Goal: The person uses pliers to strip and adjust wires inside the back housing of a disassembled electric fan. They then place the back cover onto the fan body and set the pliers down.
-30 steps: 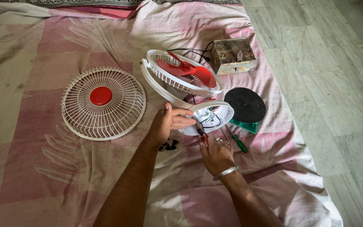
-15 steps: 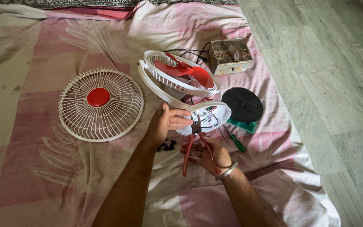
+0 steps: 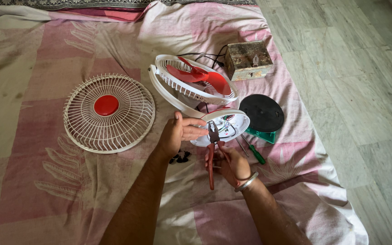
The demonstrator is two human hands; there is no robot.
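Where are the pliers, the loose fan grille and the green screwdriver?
pliers [image 3: 213, 149], head view, on the red handles just below the pivot, in the right hand [image 3: 233, 165].
loose fan grille [image 3: 109, 113], head view, on its wire ribs below the red centre disc.
green screwdriver [image 3: 256, 154], head view, on its green handle.

Two bare forearms, no sleeves visible. Left hand wears no ring or band. Right hand carries a plain silver metal bangle at the wrist.
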